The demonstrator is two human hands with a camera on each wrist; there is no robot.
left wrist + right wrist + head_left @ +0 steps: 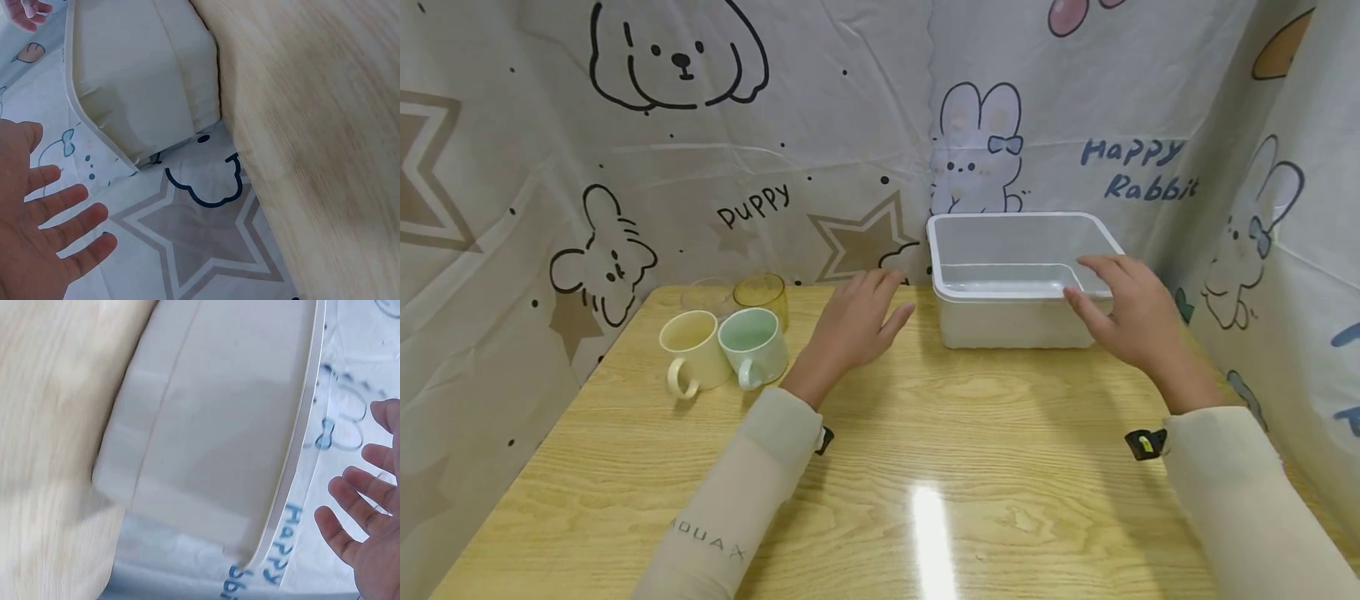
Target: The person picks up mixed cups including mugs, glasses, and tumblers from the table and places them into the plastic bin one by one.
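Note:
A white plastic bin (1015,325) stands at the back right of the table, its open top facing up. My left hand (859,321) hovers to the left of the bin, fingers spread and holding nothing; the left wrist view shows its spread fingers (94,215) apart from the bin's wall (137,69). By the bin's right end, my right hand (1123,312) is raised with fingers extended and nothing in it. The right wrist view shows these fingers (359,503) beside the bin's rim (299,425), with a gap between them.
At the back left stand a yellow mug (696,354), a mint green mug (756,346), an amber glass (760,292) and a clear glass (703,296). A patterned cloth (850,125) hangs behind and along both sides of the wooden table (1000,467).

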